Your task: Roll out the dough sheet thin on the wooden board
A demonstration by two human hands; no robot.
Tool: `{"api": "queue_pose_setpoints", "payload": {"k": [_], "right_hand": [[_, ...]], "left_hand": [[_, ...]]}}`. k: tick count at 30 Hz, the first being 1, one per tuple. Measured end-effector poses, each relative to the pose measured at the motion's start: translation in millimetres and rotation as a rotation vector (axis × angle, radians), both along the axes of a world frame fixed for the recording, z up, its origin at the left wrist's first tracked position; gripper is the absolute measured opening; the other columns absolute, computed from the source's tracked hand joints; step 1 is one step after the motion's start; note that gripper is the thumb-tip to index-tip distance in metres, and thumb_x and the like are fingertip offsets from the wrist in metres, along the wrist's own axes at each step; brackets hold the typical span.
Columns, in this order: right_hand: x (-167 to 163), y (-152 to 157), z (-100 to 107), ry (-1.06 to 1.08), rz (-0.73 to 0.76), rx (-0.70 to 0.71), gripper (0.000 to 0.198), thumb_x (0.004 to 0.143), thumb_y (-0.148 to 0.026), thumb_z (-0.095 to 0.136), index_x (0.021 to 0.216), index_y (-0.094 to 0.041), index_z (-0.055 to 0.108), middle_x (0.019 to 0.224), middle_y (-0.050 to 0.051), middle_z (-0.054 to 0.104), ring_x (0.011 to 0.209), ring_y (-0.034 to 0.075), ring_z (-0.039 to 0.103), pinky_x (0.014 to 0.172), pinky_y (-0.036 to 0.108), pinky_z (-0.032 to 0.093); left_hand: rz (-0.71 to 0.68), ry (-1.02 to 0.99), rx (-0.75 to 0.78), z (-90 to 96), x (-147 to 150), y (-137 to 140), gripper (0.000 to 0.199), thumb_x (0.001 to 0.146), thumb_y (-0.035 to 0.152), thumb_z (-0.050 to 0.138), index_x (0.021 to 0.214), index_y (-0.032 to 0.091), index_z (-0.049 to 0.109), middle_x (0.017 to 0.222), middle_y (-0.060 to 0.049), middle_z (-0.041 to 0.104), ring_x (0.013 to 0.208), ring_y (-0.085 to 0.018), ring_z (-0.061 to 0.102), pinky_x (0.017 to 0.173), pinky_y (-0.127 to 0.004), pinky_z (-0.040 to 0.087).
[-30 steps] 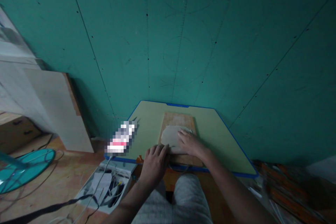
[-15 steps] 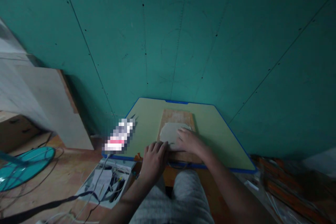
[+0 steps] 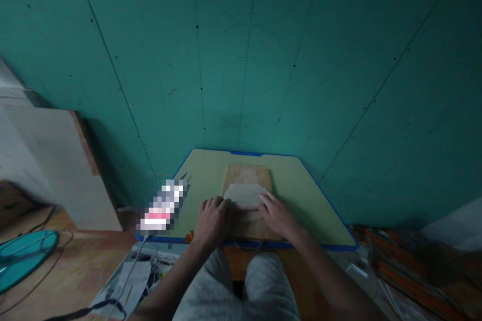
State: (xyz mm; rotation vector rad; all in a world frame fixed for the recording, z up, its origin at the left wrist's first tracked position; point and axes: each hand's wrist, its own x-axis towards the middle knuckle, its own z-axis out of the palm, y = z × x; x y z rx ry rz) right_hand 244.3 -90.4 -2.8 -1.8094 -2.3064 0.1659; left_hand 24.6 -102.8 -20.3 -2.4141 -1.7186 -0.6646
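Note:
A flat, pale sheet of dough (image 3: 244, 194) lies on a wooden board (image 3: 249, 232), and its near part looks folded or lifted into a ridge. My left hand (image 3: 214, 218) has its fingers curled at the dough's left edge, pinching it. At the right edge, the fingers of my right hand (image 3: 276, 214) close on the dough, with the thumb hidden from view. The board rests on a pale green tabletop (image 3: 305, 210) with a blue rim.
To the left on the tabletop lies a pixelated device (image 3: 161, 208) with a cable. Below it stands an open box (image 3: 130, 281) of papers and cables. A green wall (image 3: 241, 60) rises behind the table. A panel (image 3: 71, 165) leans at left.
My left hand has shifted from the dough's near left corner to its left side, and my right hand to its right edge. The dough's near part is drawn up. The view has tilted slightly upward.

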Motion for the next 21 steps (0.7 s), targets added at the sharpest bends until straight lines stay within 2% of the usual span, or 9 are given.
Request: {"api": "queue_pose_setpoints", "payload": {"k": [2,4,7,11,13,17,19,21], "right_hand": [[-2,7,-4,0.001,0.005,0.058,0.048,0.101,-0.035,0.031,0.136,-0.014,0.056,0.147,0.013,0.051,0.136,0.025,0.045,0.11,0.038,0.037],[-4,15,-8,-0.013,0.0,0.114,0.048,0.101,-0.032,0.03,0.137,-0.014,0.056,0.146,0.012,0.052,0.138,0.024,0.043,0.114,0.04,0.032],[-6,28,-12,-0.039,-0.011,0.161,0.048,0.101,-0.031,0.03,0.136,-0.013,0.057,0.145,0.013,0.054,0.139,0.024,0.042,0.117,0.043,0.026],[-5,51,-13,-0.05,-0.037,0.165,0.045,0.1,-0.031,0.033,0.134,-0.018,0.059,0.145,0.011,0.054,0.137,0.023,0.044,0.118,0.043,0.023],[-4,66,-11,-0.053,-0.055,0.089,0.046,0.1,-0.033,0.034,0.138,-0.02,0.055,0.148,0.01,0.051,0.139,0.023,0.041,0.118,0.044,0.022],[-5,101,-1,-0.048,-0.09,-0.169,0.054,0.1,-0.038,0.033,0.148,-0.016,0.042,0.156,0.013,0.038,0.148,0.026,0.026,0.119,0.047,0.017],[-6,110,3,-0.039,-0.107,-0.215,0.056,0.1,-0.041,0.033,0.15,-0.018,0.039,0.158,0.013,0.033,0.148,0.026,0.024,0.119,0.047,0.017],[-5,108,4,-0.041,-0.111,-0.198,0.056,0.099,-0.041,0.034,0.15,-0.018,0.04,0.158,0.013,0.033,0.148,0.027,0.025,0.118,0.047,0.018]], "left_hand": [[-0.006,0.025,0.011,5.9,3,14,0.023,0.096,0.027,0.048,0.103,0.018,0.068,0.105,-0.01,0.069,0.101,-0.025,0.063,0.102,-0.046,0.041],[0.001,0.053,0.05,8.6,7,28,0.028,0.096,0.028,0.046,0.105,0.015,0.068,0.112,-0.014,0.069,0.113,-0.028,0.061,0.109,-0.049,0.036],[0.055,0.129,0.1,7.0,13,48,0.037,0.097,0.031,0.042,0.117,0.011,0.066,0.124,-0.018,0.067,0.126,-0.032,0.055,0.109,-0.05,0.036],[0.126,0.211,0.106,2.0,19,68,0.04,0.096,0.032,0.04,0.122,0.013,0.065,0.127,-0.017,0.066,0.129,-0.034,0.053,0.106,-0.048,0.039],[0.145,0.211,0.074,2.2,20,80,0.041,0.096,0.033,0.041,0.125,0.015,0.064,0.129,-0.016,0.065,0.13,-0.034,0.052,0.105,-0.049,0.04],[0.145,0.197,-0.041,8.9,21,109,0.044,0.095,0.035,0.041,0.127,0.015,0.063,0.133,-0.017,0.062,0.132,-0.035,0.049,0.106,-0.05,0.038],[0.147,0.184,-0.094,11.8,21,118,0.047,0.095,0.038,0.041,0.128,0.011,0.061,0.134,-0.02,0.061,0.133,-0.037,0.048,0.106,-0.051,0.038],[0.125,0.166,-0.101,11.8,20,115,0.05,0.095,0.039,0.041,0.13,0.009,0.06,0.135,-0.022,0.06,0.134,-0.038,0.046,0.107,-0.052,0.037]]}}
